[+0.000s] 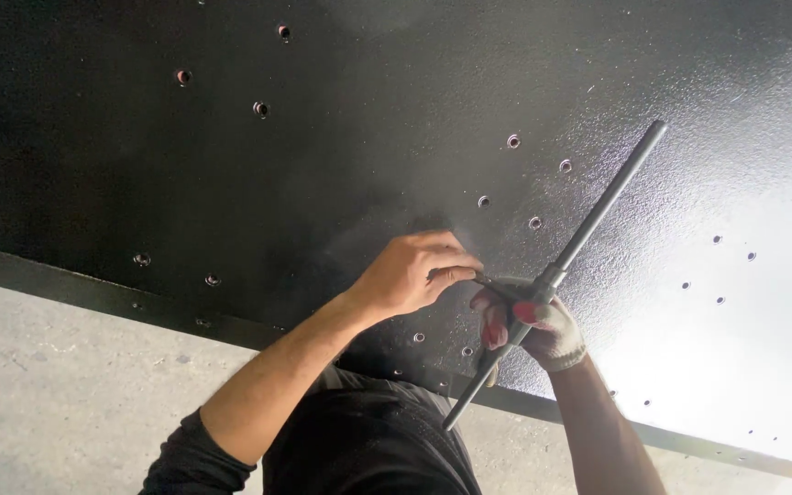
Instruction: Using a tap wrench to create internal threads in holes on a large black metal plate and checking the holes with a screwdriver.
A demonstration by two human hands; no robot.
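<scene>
Steel T-wrench [556, 272] – gloved right hand [543, 328] gripping, left hand [412, 271] pinching

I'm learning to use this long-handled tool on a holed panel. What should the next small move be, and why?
Probably steady the tool's centre over one hole and begin turning the long handle. The gloved right hand grips the handle's middle, the bare left hand pinches a small part at the hub, and both sit against the black panel.
</scene>
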